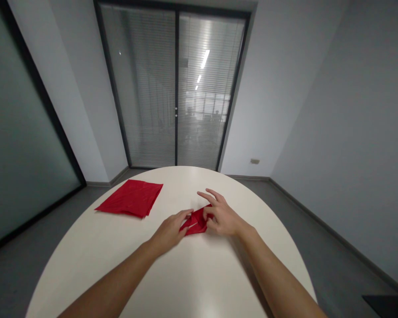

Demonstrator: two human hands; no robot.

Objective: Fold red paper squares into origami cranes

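Note:
A small folded red cloth [196,223], or thin sheet that looks like cloth, lies on the white round table between my hands. My left hand [170,230] grips its left end, with the thumb in front and the fingers over the far side. At the right end my right hand [221,216] pinches the cloth between thumb and index finger, and two other fingers stretch out away from it. The cloth is bunched, with a loose fold in the middle. Parts of both its ends are hidden behind my fingers.
A larger red folded cloth [130,197], several layers thick, lies flat at the table's far left, its corner near the edge. The round white table [192,282] has a curved rim. Beyond stand a glass partition with blinds [146,97] and grey walls.

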